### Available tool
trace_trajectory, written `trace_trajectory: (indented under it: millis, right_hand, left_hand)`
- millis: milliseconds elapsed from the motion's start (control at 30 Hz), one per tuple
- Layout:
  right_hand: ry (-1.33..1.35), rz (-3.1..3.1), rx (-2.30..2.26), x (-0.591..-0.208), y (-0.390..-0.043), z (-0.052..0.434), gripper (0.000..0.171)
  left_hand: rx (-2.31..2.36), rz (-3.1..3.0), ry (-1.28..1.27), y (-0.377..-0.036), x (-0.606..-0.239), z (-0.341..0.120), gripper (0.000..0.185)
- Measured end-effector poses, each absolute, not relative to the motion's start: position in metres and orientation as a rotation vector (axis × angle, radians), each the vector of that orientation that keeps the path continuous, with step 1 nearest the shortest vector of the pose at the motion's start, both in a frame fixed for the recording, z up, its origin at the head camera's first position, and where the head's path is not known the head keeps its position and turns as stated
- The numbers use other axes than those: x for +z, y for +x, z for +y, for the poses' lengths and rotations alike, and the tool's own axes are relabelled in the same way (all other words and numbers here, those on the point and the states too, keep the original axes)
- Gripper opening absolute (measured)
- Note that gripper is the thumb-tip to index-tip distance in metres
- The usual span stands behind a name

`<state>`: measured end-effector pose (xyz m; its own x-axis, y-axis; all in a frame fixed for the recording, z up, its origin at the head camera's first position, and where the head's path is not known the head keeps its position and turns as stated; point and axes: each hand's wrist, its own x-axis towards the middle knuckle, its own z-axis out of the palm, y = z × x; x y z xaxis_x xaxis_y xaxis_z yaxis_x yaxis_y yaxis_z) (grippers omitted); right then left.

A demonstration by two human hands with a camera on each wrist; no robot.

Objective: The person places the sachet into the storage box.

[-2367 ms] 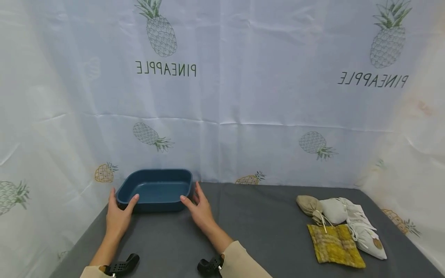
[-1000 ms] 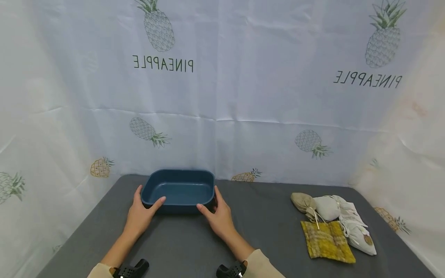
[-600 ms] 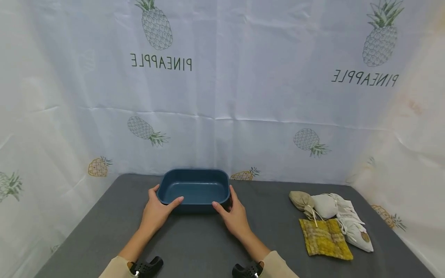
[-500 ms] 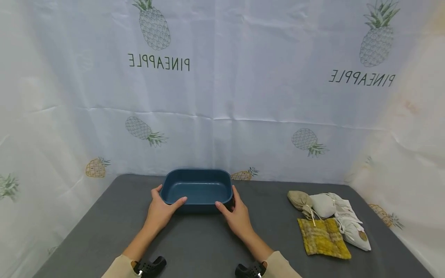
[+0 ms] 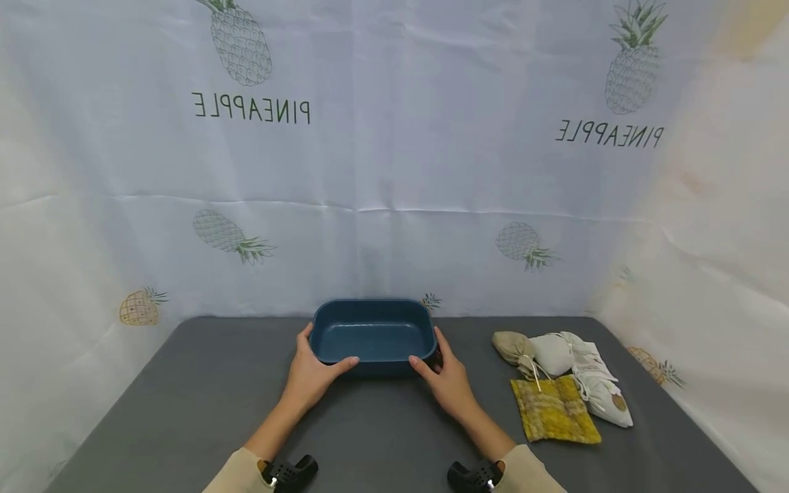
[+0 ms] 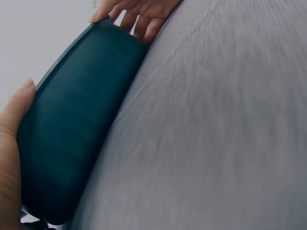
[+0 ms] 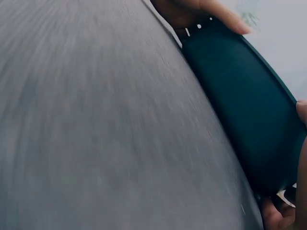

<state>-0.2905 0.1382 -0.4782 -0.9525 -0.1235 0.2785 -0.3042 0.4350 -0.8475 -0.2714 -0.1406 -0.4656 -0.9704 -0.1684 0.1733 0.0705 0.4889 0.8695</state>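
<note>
Blue tray (image 5: 372, 335) sits at the centre of the head view, on the grey surface (image 5: 185, 404) close to the pineapple-print curtain (image 5: 394, 171). The left hand (image 5: 314, 373) grips its left end and the right hand (image 5: 448, 376) its right end, thumbs hooked over the near rim. At right lie cloth pouches (image 5: 564, 352) and a yellow pouch (image 5: 553, 409).

Left wrist view: the tray's dark side wall (image 6: 72, 129) runs up the left of the frame, a thumb at each end.

Right wrist view: the wall (image 7: 240, 100) fills the upper right, fingers curled at both ends.
</note>
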Motion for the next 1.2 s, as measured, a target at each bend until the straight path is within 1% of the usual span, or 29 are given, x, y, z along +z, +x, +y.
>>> trace_trajectory:
  millis: [133, 300, 533, 1000, 1200]
  right_hand:
    - [0.364, -2.511, 1.532, -0.479, -0.292, 0.151, 0.088]
    - [0.310, -2.531, 1.475, -0.477, -0.290, 0.166, 0.086]
    - [0.276, -2.553, 1.521, -0.476, -0.289, 0.175, 0.086]
    - [0.250, -2.502, 1.495, -0.471, -0.290, 0.171, 0.081]
    - [0.257, -2.492, 1.400, -0.473, -0.277, 0.175, 0.085]
  left_hand:
    - [-1.516, -2.478, 0.079, -0.277, -0.466, -0.129, 0.122]
    - [-1.578, -2.438, 0.012, -0.284, -0.468, -0.114, 0.121]
    - [-1.588, -2.429, -0.039, -0.291, -0.472, -0.101, 0.124]
    - [-1.568, -2.414, -0.007, -0.290, -0.468, -0.106, 0.123]
    - [-1.567, -2.410, -0.018, -0.290, -0.471, -0.103, 0.124]
